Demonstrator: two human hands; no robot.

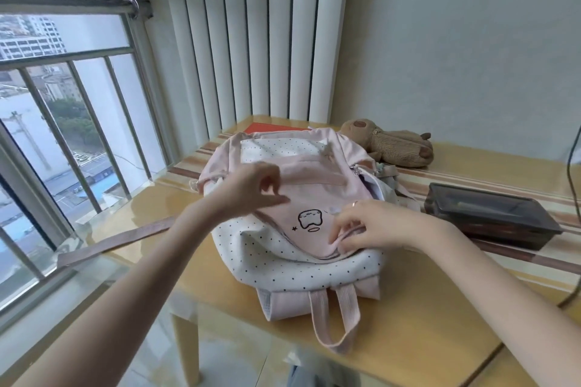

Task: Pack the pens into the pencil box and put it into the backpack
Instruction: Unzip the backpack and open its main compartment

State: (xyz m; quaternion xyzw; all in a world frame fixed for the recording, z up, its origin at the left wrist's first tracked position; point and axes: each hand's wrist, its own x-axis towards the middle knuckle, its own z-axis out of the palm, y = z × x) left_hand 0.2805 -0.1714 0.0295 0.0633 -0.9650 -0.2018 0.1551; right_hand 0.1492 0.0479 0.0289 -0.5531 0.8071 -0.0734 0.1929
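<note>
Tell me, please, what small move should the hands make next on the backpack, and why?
Probably open the backpack: the right hand pinches the pink flap's edge by the zipper line, the left hand hovers above the fabric holding nothing, and the dark pencil box lies on the table outside the bag.

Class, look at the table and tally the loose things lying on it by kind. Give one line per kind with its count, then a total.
Backpack: 1
Dark pencil box: 1
Brown plush toy: 1
Red flat item behind the backpack: 1
Total: 4
</note>
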